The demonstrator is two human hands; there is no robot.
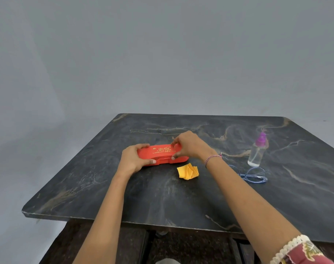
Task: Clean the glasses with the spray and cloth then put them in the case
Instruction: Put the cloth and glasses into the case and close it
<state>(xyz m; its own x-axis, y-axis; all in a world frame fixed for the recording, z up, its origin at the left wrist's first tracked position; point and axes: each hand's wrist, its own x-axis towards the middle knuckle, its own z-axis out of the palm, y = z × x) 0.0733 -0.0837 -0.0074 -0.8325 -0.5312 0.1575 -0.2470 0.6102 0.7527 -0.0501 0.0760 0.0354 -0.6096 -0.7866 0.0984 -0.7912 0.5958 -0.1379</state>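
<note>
The red case [162, 154] is held at both ends on the dark stone worktop [162, 202]. The left hand [132, 161] is clamped round its left end, fingers curled over the far edge and thumb on the near side. The right hand [190, 145] is pinched on the lid towards the right end, fingers on the far rim and thumb at the front seam. The lid appears to be shut, so an opening of the case is judged to be in hand.

The yellow cloth [188, 171] lies crumpled just on the near side of the right hand, apart from the case. The glasses [254, 175] lie well out to the right of the right hand, partly hidden by that forearm. The spray bottle [257, 153] stands upright just beyond them.

If the lid is forced with too little hold from the left hand, the case could be skidded across the smooth stone or tipped onto the cloth. A lid released suddenly could be snapped back onto the thumb. If the right forearm is swung outward, the glasses could be scraped along the worktop or the light bottle knocked over.
</note>
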